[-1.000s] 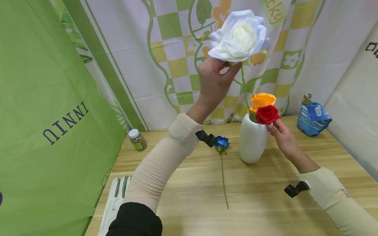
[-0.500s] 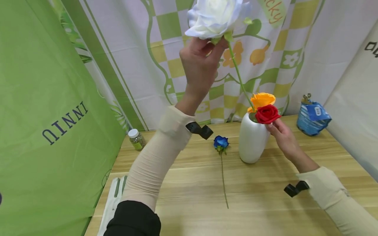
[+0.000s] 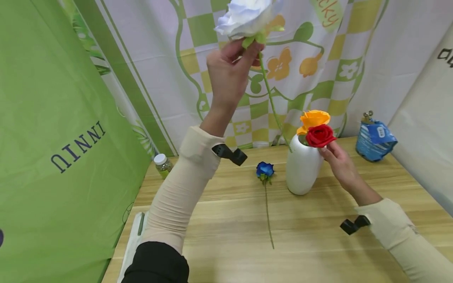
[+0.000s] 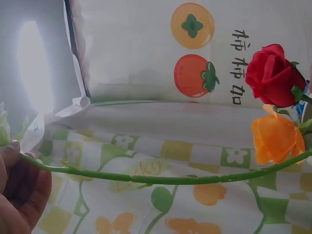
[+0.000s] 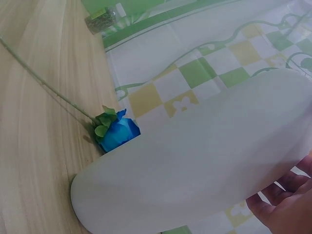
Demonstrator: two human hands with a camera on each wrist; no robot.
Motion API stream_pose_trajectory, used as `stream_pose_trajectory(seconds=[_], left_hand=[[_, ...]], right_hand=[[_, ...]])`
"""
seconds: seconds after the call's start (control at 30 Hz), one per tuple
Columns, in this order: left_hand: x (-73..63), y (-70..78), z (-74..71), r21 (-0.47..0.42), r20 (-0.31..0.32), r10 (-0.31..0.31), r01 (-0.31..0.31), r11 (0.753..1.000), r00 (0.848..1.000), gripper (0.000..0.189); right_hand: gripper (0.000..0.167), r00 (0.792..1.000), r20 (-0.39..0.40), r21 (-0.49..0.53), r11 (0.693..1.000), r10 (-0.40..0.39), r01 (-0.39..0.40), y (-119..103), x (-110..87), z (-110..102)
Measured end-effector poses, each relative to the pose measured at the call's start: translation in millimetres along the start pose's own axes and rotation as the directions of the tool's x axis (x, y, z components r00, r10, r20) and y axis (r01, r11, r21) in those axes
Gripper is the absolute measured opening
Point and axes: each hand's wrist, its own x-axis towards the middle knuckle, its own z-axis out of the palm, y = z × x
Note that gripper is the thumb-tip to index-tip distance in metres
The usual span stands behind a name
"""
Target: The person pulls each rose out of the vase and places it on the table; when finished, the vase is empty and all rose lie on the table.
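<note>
My left hand (image 3: 228,72) pinches a white artificial rose (image 3: 245,17) just under its bloom, high in front of the curtain. Its long green stem (image 4: 175,179) slants down to the right, and the lower end overlaps the upper left side of the white vase (image 3: 301,171) in the head view. At the vase's right side, my right hand (image 3: 341,167) grips it near the rim, with curled fingers (image 5: 287,185) partly hidden. A red rose (image 3: 320,135) and an orange rose (image 3: 315,117) stand in the vase. The blue rose (image 3: 265,169) lies on the table, left of the vase.
A small white-capped bottle (image 3: 162,165) stands at the table's back left. A blue pouch (image 3: 376,141) sits at the back right. Part of a white object with a green stripe (image 3: 132,243) shows beside my left sleeve. The patterned curtain (image 3: 219,31) hangs behind the table (image 3: 226,236).
My left hand has moved up and left with the white rose. The stem's lower end has shifted from the vase's mouth to its left side. My right hand and the vase have hardly moved.
</note>
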Motion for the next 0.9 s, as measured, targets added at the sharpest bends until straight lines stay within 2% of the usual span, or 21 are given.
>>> stream_pose_trajectory(seconds=[0.07,0.13,0.23,0.37,0.53,0.77,0.9], left_hand=[[-0.9,-5.1,-1.4,-0.023,0.011,-0.107,0.107,0.994,0.994,0.013],[-2.0,-10.1,-2.9,-0.04,0.012,-0.202,0.202,0.978,0.979,0.016],[-4.6,-16.8,-6.0,-0.058,0.018,-0.324,0.325,0.944,0.946,0.018],[-11.0,-25.8,-12.1,-0.031,0.048,-0.438,0.44,0.898,0.898,0.018],[-16.7,-38.0,-19.5,0.026,0.086,-0.527,0.527,0.85,0.846,0.015],[-32.7,-57.6,-27.9,0.166,0.13,-0.648,0.627,0.761,0.751,0.023],[-47.3,-71.7,-34.9,0.197,0.133,-0.702,0.675,0.711,0.7,0.019]], right_hand=[[0.056,1.0,-0.004,0.007,1.0,-0.004,0.004,-0.2,1.2,0.3],[0.056,1.0,-0.006,0.021,1.0,-0.009,0.01,-0.2,2.2,0.6],[0.055,1.0,-0.004,0.031,0.999,-0.014,0.014,0.7,2.6,0.8],[0.055,1.0,-0.004,0.026,1.0,-0.013,0.013,1.4,1.7,0.4],[0.055,1.0,-0.004,0.03,0.999,-0.021,0.021,0.1,0.4,-0.4],[0.053,1.0,-0.01,0.066,0.998,-0.019,0.02,1.1,-2.0,-1.3],[0.053,1.0,-0.017,0.072,0.997,-0.022,0.023,1.1,-2.9,-0.7]])
